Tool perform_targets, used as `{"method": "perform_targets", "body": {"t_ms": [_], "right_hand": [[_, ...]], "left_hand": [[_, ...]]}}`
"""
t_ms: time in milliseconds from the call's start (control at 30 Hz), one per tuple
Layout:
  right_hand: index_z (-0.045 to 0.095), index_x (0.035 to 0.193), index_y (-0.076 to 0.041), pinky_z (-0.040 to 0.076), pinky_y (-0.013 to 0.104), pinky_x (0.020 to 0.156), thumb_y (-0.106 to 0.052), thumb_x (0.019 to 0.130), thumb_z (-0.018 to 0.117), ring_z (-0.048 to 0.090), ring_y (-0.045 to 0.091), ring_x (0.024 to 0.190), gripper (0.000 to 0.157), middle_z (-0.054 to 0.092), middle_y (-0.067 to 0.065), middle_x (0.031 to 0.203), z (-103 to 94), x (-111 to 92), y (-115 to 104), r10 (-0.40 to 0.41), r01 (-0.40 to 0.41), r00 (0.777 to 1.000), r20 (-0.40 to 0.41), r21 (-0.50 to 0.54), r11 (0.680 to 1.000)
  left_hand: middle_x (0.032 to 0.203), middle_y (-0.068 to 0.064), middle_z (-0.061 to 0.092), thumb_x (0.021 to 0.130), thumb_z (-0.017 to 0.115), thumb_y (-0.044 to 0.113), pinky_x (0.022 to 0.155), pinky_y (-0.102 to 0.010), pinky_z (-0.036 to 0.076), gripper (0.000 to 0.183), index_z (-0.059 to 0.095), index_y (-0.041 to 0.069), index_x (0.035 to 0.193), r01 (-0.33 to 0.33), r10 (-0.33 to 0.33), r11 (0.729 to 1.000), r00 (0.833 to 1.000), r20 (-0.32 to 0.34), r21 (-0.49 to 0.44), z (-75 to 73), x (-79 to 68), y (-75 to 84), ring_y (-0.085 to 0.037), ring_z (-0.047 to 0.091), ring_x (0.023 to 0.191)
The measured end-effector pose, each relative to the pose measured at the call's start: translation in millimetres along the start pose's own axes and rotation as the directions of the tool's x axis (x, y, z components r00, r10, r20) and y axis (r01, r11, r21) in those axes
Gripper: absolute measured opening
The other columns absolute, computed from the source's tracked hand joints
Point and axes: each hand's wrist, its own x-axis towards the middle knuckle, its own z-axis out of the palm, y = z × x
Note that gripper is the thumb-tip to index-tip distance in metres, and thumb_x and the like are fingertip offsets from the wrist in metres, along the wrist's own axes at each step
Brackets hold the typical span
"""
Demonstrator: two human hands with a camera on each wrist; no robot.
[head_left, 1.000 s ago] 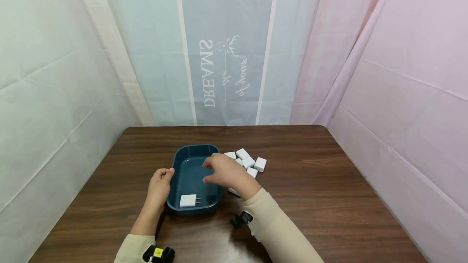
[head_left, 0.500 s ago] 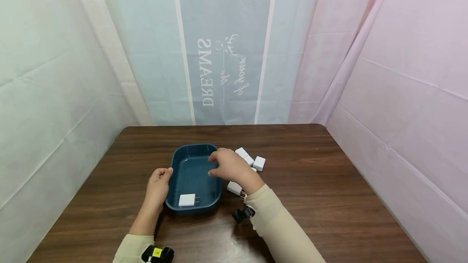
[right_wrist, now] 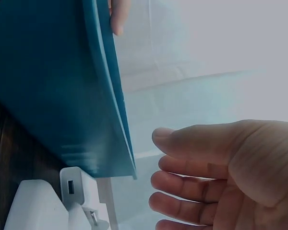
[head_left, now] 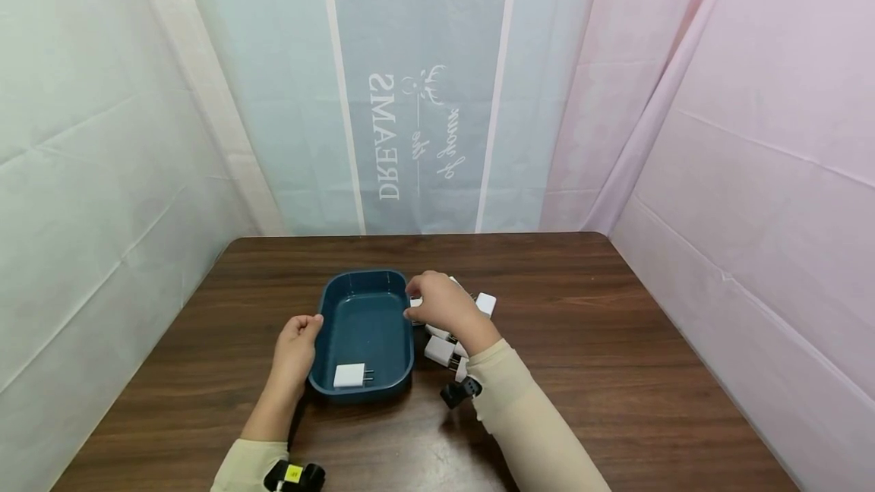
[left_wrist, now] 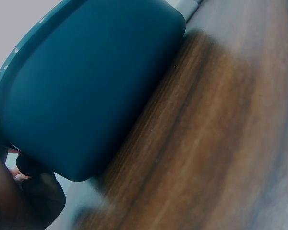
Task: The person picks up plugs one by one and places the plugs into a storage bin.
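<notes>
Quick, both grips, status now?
Left grip: closed, holding the blue tub by its edge.
Right grip: open, holding nothing, above the white chargers.

Left hand [head_left: 296,344] pinching; right hand [head_left: 444,304] hovering, fingers [right_wrist: 180,185] loosely bent.

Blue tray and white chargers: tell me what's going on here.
The person's left hand grips the blue tray by its left side. The right hand, holding nothing, hovers by the tray's right edge. One white charger lies in the tray; other chargers lie right of the tray on the wooden table.
</notes>
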Motion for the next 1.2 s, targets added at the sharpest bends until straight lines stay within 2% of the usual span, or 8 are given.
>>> {"method": "perform_targets", "body": {"t_ms": [267,433,767,867,1000,1067,1133,1200], "right_hand": [[0.072,0.122,-0.009,0.055,0.043,0.085,-0.025,0.092,0.077,0.065,0.023,0.103,0.034,0.067,0.012,0.118,2.1,2,9,0.059,-0.059,0.997,-0.042,0.010,0.998],[0.071,0.124,-0.006,0.055,0.045,0.085,-0.023,0.091,0.076,0.065,0.026,0.105,0.037,0.065,0.010,0.117,1.1,3,14,0.119,-0.119,0.990,-0.072,0.002,0.993],[0.071,0.123,-0.007,0.056,0.046,0.084,-0.022,0.090,0.077,0.067,0.029,0.105,0.037,0.066,0.012,0.123,10.5,9,27,0.197,-0.204,0.977,-0.086,-0.072,0.976],[0.073,0.116,-0.007,0.056,0.043,0.077,-0.020,0.089,0.077,0.067,0.027,0.097,0.031,0.067,0.011,0.118,11.9,10,30,0.207,-0.215,0.974,-0.089,-0.090,0.973],[0.073,0.095,-0.008,0.050,0.037,0.065,-0.020,0.089,0.078,0.061,0.021,0.078,0.014,0.067,0.007,0.098,13.6,11,34,0.216,-0.224,0.973,-0.087,-0.098,0.970],[0.070,0.088,-0.010,0.046,0.036,0.061,-0.020,0.090,0.078,0.057,0.020,0.071,0.012,0.064,0.006,0.091,15.1,12,35,0.222,-0.230,0.971,-0.086,-0.102,0.968],[0.070,0.089,-0.010,0.047,0.036,0.061,-0.019,0.090,0.077,0.056,0.019,0.072,0.012,0.064,0.006,0.092,17.0,12,37,0.226,-0.236,0.970,-0.093,-0.111,0.965],[0.073,0.097,-0.009,0.051,0.037,0.065,-0.020,0.090,0.077,0.060,0.020,0.078,0.014,0.066,0.008,0.099,19.1,13,38,0.231,-0.241,0.968,-0.098,-0.118,0.963]], "left_hand": [[0.107,-0.014,0.047,0.109,0.045,0.040,0.085,-0.039,0.035,0.044,0.050,-0.002,0.124,0.009,-0.009,1.000,1.000,0.007,0.000,0.8,-1.5,0.7,-0.029,0.044,0.105],[0.105,-0.013,0.047,0.109,0.045,0.039,0.084,-0.038,0.035,0.044,0.050,-0.002,0.123,-0.002,0.002,1.000,1.000,0.009,0.003,0.5,-1.6,0.7,-0.028,0.044,0.104],[0.102,-0.011,0.046,0.109,0.046,0.038,0.083,-0.037,0.035,0.042,0.050,-0.002,0.123,-0.010,0.010,1.000,1.000,0.008,0.001,-0.7,-0.9,0.3,-0.027,0.043,0.101],[0.100,-0.010,0.047,0.109,0.046,0.036,0.082,-0.036,0.036,0.040,0.051,-0.002,0.121,-0.012,0.012,1.000,1.000,-0.002,0.001,-0.5,-0.6,-0.1,-0.026,0.044,0.100],[0.099,-0.010,0.047,0.110,0.046,0.033,0.082,-0.036,0.036,0.037,0.051,-0.002,0.120,-0.015,0.015,1.000,1.000,-0.013,0.004,-0.2,-0.5,-0.5,-0.026,0.044,0.099],[0.099,-0.011,0.047,0.110,0.046,0.034,0.082,-0.036,0.035,0.038,0.051,-0.002,0.120,-0.014,0.014,1.000,1.000,-0.013,0.006,0.0,-0.7,-0.3,-0.027,0.044,0.099],[0.101,-0.011,0.047,0.110,0.045,0.035,0.083,-0.036,0.035,0.038,0.051,-0.002,0.120,-0.011,0.011,1.000,1.000,-0.012,0.006,0.5,-0.9,-0.2,-0.027,0.044,0.100],[0.101,-0.011,0.047,0.109,0.046,0.035,0.083,-0.036,0.036,0.039,0.051,-0.002,0.120,-0.012,0.012,1.000,1.000,-0.012,0.005,1.2,-1.1,0.1,-0.027,0.044,0.100]]}}
